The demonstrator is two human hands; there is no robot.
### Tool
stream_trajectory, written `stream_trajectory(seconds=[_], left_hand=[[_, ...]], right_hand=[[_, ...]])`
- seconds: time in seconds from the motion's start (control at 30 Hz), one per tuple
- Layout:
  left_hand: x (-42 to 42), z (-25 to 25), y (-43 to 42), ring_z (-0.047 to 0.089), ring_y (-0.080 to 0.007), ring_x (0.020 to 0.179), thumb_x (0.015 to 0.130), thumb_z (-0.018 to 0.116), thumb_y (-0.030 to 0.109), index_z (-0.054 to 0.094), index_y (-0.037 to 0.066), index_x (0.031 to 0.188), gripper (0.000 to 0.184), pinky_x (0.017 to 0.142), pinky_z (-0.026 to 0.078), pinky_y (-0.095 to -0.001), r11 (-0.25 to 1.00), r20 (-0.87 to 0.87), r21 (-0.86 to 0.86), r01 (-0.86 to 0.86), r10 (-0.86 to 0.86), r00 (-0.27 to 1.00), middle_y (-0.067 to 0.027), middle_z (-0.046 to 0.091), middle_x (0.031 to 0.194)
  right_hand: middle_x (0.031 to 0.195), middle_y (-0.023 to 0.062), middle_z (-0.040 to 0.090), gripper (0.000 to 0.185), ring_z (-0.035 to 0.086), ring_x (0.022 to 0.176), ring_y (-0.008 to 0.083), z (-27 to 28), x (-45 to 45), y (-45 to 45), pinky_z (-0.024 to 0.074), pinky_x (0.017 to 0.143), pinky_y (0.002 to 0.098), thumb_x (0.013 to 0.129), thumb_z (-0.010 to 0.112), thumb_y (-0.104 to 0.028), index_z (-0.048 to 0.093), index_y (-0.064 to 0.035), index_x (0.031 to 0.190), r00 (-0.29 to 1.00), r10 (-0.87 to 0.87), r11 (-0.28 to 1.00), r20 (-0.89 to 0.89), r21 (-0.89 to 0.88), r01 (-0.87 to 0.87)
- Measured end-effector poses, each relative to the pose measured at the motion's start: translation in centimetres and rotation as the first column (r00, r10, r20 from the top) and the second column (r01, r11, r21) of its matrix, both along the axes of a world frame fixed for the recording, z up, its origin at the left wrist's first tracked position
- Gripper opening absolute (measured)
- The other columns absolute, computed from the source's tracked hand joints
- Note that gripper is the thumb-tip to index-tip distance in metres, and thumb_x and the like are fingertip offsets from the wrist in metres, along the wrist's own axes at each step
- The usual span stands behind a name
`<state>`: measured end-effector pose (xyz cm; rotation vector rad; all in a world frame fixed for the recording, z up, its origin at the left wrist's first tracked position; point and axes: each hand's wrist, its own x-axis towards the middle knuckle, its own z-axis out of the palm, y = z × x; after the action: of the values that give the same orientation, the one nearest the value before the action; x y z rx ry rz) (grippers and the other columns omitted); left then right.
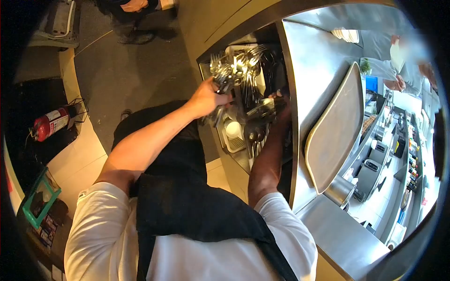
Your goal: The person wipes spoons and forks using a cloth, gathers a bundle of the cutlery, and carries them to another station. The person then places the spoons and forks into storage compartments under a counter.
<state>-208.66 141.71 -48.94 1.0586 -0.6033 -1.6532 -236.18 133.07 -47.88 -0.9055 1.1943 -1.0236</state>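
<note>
My left hand (209, 97) is closed around a thick bunch of forks (222, 70), held with the tines upward over the open cutlery drawer (241, 161). Deep in the drawer's shadow, my right hand (280, 102) is closed at several pieces of cutlery (262, 108); blur hides their exact kind. Behind the hands, a white bin (260, 83) holds more forks and shiny cutlery. Closer to me, several spoons (253, 136) lie with their bowls toward the hands. A white cup (233, 129) rests in a light perforated basket (236, 144) at the left.
A steel counter (304, 61) runs over the drawer's right side, with a large tan tray (335, 136) on it. Beyond lies a kitchen line with a person (398, 70). Another person (133, 18) is at the top left. A fire extinguisher (50, 124) stands left.
</note>
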Motion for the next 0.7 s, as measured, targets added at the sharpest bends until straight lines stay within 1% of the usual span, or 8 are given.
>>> stream_trajectory(seconds=[0.03,0.13,0.17,0.27,0.33,0.4,0.5,0.7], left_hand=[[0.9,0.4,0.6,0.066,-0.019,0.067,0.075,0.067,-0.003,0.052,-0.003,0.107,0.036,0.064,0.054,-0.0328,0.999,0.064,0.023,0.024,-0.025,0.998,-0.0098,0.066,0.081],[3.2,-0.4,2.7,0.064,-0.0179,0.07,0.076,0.065,-0.005,0.052,0.0,0.107,0.034,0.066,0.055,-0.0326,0.999,0.013,-0.012,0.037,-0.037,0.999,-0.0083,0.064,0.084],[3.7,-0.5,3.3,0.064,-0.0175,0.073,0.076,0.065,-0.005,0.052,0.0,0.107,0.034,0.067,0.056,-0.0331,1.0,-0.016,-0.013,0.005,-0.005,1.0,-0.0083,0.063,0.088],[5.6,-1.0,4.9,0.063,-0.0171,0.077,0.076,0.064,-0.006,0.052,0.0,0.106,0.033,0.067,0.056,-0.0335,0.999,0.0,0.042,0.009,-0.009,1.0,-0.0091,0.062,0.09],[6.5,-2.3,5.7,0.063,-0.0173,0.079,0.077,0.063,-0.006,0.054,-0.001,0.106,0.031,0.068,0.057,-0.0344,0.993,0.036,0.118,0.004,-0.008,0.999,-0.0082,0.063,0.09],[7.1,-2.0,6.0,0.064,-0.0175,0.078,0.077,0.064,-0.006,0.054,-0.001,0.107,0.032,0.069,0.058,-0.0343,0.993,0.023,0.115,-0.025,0.023,0.999,-0.0082,0.063,0.091],[7.7,-1.7,6.4,0.064,-0.0174,0.078,0.077,0.064,-0.006,0.054,-0.001,0.107,0.032,0.069,0.058,-0.0342,0.994,0.059,0.107,-0.029,0.023,0.998,-0.0083,0.063,0.091],[8.4,-1.5,5.6,0.064,-0.0176,0.076,0.077,0.063,-0.007,0.052,-0.002,0.109,0.035,0.07,0.057,-0.0349,0.999,0.029,0.043,-0.009,0.008,1.0,-0.0084,0.064,0.09]], right_hand=[[0.11,0.0174,0.066,0.05,0.063,0.099,0.0301,0.2,-0.6,-1.3,0.0516,0.089,0.0419,0.088,0.062,-0.037,0.056,-0.0027,0.124,0.991,0.04,0.999,-0.129,-0.014,-0.042],[0.111,0.0178,0.065,0.051,0.063,0.101,0.0306,-0.1,-1.0,-3.7,0.0509,0.09,0.042,0.088,0.061,-0.037,0.055,-0.0024,0.125,0.919,0.114,0.983,-0.377,-0.09,-0.159],[0.112,0.018,0.065,0.051,0.063,0.101,0.0307,-0.4,-0.9,-4.5,0.0507,0.09,0.042,0.088,0.061,-0.037,0.055,-0.0024,0.125,0.891,0.13,0.974,-0.436,-0.114,-0.198],[0.113,0.0185,0.065,0.051,0.062,0.103,0.0312,-1.6,-0.2,-6.8,0.0501,0.091,0.042,0.089,0.061,-0.036,0.055,-0.0021,0.126,0.795,0.15,0.939,-0.588,-0.167,-0.3],[0.114,0.0188,0.064,0.051,0.062,0.104,0.0315,-2.3,0.4,-8.1,0.0496,0.092,0.0421,0.089,0.061,-0.036,0.054,-0.0019,0.127,0.729,0.144,0.913,-0.669,-0.194,-0.359],[0.115,0.0191,0.064,0.051,0.061,0.105,0.0318,-2.9,1.2,-8.9,0.0492,0.092,0.0421,0.09,0.061,-0.036,0.054,-0.0018,0.127,0.68,0.124,0.886,-0.723,-0.228,-0.404],[0.116,0.0196,0.064,0.051,0.061,0.106,0.0322,-3.4,2.0,-8.2,0.0485,0.093,0.0422,0.09,0.06,-0.035,0.053,-0.0015,0.128,0.637,0.078,0.863,-0.767,-0.268,-0.429],[0.118,0.0206,0.063,0.052,0.059,0.109,0.0331,-3.2,2.9,-7.1,0.0472,0.095,0.0424,0.091,0.06,-0.035,0.052,-0.001,0.13,0.593,0.017,0.835,-0.805,-0.315,-0.452]])
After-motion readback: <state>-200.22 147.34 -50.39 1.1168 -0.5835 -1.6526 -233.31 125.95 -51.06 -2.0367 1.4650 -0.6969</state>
